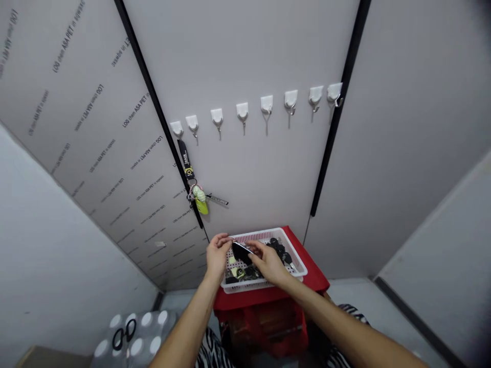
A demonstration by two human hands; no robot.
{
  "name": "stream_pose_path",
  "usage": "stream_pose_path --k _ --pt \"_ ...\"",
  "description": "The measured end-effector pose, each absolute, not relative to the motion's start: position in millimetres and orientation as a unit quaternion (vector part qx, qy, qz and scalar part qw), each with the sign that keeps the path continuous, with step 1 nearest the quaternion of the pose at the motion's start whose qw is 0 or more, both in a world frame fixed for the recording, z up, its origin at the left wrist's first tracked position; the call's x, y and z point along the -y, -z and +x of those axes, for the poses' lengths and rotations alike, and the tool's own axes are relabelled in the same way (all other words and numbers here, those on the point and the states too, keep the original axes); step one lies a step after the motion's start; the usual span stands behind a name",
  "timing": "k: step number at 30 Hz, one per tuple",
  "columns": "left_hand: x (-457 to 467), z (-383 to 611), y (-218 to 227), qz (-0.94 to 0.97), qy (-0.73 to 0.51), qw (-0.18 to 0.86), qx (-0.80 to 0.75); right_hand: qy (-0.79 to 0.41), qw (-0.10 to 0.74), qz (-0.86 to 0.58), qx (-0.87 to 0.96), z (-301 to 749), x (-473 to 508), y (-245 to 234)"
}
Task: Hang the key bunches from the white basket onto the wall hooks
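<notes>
Over a white plastic basket (301,263), a flat black piece with a thin pale edge (241,253) is held up at a slant. Its exact kind does not show. My right hand (268,261) grips it at the right end, thumb and fingers closed. At its upper left end, the fingertips of my left hand (218,255) pinch together on it. Inside the basket lie several black key-like items (282,249) on the right and a yellow-green round trinket (240,273) at the front. My hands and the black piece hide part of the contents.
The basket stands on a red cover (316,281) against a grey panel wall. Several white hooks (242,110) run across the wall; a keychain with a black strap (184,156) hangs at the left end. Black-handled scissors (125,335) lie on wrapped white-capped bottles (147,320) at lower left.
</notes>
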State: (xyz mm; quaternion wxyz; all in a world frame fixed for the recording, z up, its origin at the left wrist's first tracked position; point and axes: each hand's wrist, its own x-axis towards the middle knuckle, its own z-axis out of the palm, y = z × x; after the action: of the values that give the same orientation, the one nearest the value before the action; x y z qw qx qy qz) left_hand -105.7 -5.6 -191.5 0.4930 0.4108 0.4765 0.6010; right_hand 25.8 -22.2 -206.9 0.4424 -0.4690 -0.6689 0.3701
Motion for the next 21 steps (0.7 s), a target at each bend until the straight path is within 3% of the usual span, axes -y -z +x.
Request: stream_pose_path --k 5,15,21 --pt "3.5 -102.8 183.1 0.449 -0.606 0.420 -0.505 -0.413 0.448 -0.463 0.644 28.1 21.1 213.1" --pt "6.8 -97.7 161.3 0.537 -0.523 0.520 -0.411 -0.348 0.453 -0.407 0.713 24.5 15.3 183.1" --pt "16.3 -106.1 128.9 0.614 -0.417 0.512 -0.432 -0.340 0.445 -0.420 0.714 19.4 20.4 165.1"
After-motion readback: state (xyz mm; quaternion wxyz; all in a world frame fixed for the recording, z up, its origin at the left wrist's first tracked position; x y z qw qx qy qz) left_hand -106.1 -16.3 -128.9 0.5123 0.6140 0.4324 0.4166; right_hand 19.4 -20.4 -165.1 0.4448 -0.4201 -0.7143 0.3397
